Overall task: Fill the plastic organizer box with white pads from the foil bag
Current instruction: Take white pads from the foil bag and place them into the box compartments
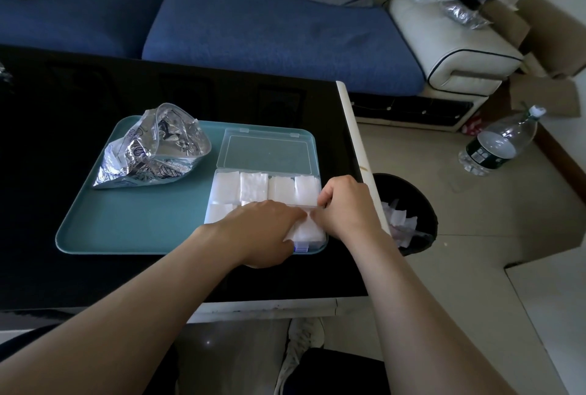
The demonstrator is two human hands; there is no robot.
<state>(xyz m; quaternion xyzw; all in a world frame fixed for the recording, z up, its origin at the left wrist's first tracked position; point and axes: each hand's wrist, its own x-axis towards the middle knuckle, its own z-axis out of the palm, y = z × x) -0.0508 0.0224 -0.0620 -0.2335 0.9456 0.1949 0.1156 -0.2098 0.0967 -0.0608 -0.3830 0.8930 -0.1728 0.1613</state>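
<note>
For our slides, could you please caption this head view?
Left hand and right hand tuck white pads into the organizer box on a teal tray, foil bag beside it.

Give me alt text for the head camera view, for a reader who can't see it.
The left hand and right hand hold white pads over the near right corner of a clear organizer box, lid open, on a teal tray beside a crumpled foil bag.

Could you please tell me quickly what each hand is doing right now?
Left hand: on the pads; gripping or just pressing cannot be told.
Right hand: fingers curled, pinching the pads.
</note>
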